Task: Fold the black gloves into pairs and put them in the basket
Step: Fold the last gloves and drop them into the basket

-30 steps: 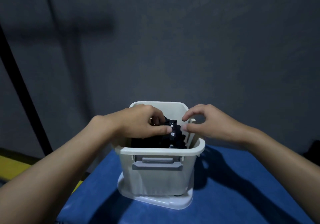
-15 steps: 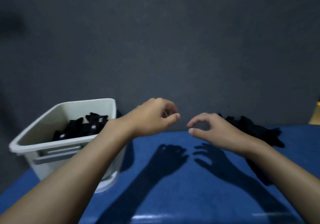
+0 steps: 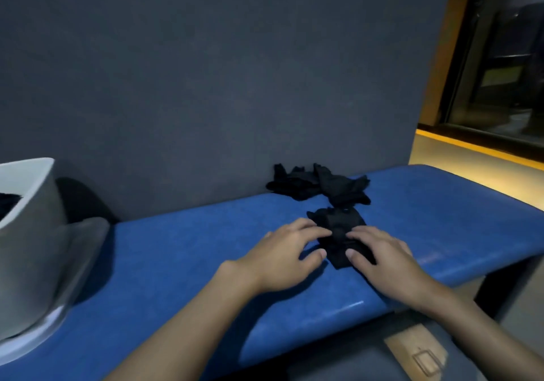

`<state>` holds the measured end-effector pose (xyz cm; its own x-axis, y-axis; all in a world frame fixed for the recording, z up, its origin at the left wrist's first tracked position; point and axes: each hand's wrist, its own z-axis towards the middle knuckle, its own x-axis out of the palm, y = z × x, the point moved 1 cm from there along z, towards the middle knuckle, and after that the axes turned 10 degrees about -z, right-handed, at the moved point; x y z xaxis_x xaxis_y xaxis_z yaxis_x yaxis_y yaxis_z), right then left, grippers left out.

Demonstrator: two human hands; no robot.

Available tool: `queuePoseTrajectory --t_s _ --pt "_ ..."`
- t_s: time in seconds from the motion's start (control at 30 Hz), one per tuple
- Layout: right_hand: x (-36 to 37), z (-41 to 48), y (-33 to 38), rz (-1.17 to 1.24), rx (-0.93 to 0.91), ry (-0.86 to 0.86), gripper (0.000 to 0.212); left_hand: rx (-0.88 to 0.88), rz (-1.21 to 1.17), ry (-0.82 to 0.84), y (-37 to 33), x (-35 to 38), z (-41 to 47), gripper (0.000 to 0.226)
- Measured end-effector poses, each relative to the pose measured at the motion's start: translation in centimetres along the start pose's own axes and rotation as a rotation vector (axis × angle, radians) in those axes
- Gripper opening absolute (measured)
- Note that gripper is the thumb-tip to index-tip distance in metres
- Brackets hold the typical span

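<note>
A flat black glove (image 3: 338, 229) lies on the blue bench, near its front edge. My left hand (image 3: 290, 258) rests on the glove's left side, fingers spread and fingertips touching the fabric. My right hand (image 3: 379, 258) presses on its right side the same way. Neither hand has lifted it. Behind it, against the wall, sits a loose heap of black gloves (image 3: 319, 185). The white basket (image 3: 32, 221) stands at the far left, cut off by the frame, with dark gloves (image 3: 8, 201) showing inside.
The blue padded bench (image 3: 182, 251) runs left to right along a dark grey wall (image 3: 220, 86). Its right end drops off to a floor with a yellow stripe (image 3: 471, 145). A brown panel (image 3: 418, 354) lies on the floor below the front edge.
My view has swung right, away from the basket. Both hands left the basket, crossed the bench and came down onto the single glove in front of the heap.
</note>
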<state>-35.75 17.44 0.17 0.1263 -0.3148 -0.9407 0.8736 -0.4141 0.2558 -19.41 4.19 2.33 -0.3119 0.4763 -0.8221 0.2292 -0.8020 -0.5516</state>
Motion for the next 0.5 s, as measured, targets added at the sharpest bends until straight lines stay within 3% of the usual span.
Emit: queuePoseTrajectory --t_s 0.17,0.5 --pt "0.6 -0.1 0.2 -0.055 -0.062 -0.008 0.043 -0.010 0.161 -0.009 -0.1 1.0 0.0 0.047" --pt "1.2 -0.1 2.3 -0.020 -0.209 0.046 0.054 -0.149 0.191 -0.135 1.3 -0.4 -1.1 0.042"
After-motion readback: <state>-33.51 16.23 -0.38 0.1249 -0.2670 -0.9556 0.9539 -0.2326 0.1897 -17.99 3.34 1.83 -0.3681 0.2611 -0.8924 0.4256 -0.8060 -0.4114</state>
